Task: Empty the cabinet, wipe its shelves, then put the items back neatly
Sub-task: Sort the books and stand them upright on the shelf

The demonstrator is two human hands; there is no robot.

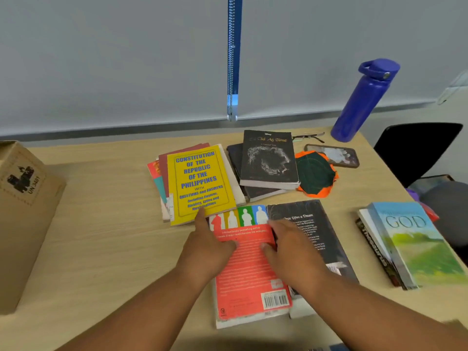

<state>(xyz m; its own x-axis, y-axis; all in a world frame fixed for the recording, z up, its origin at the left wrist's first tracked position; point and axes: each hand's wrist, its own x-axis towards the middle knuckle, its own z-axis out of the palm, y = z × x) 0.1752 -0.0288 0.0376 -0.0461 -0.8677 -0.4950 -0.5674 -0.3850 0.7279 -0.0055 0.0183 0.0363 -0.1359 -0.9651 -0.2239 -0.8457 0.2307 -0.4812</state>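
I had the red book (250, 272) lying back cover up on the table (106, 236), just below the yellow book (200, 181) and against the black book (311, 224) on its right. My right hand (293, 252) clasped its right edge, thumb on the cover and fingers curled over the side. My left hand (207, 247) sat at the left edge, thumb pressed on the cover and index finger straight. Whether the other fingers tucked underneath I could not tell. The cabinet was out of view. I judged this the emptied-out stage, with books spread about and the green-and-orange cloth (314, 173) lying unused beyond. The next move, I reckoned, called for a level two-handed lift — without dragging the black book along.
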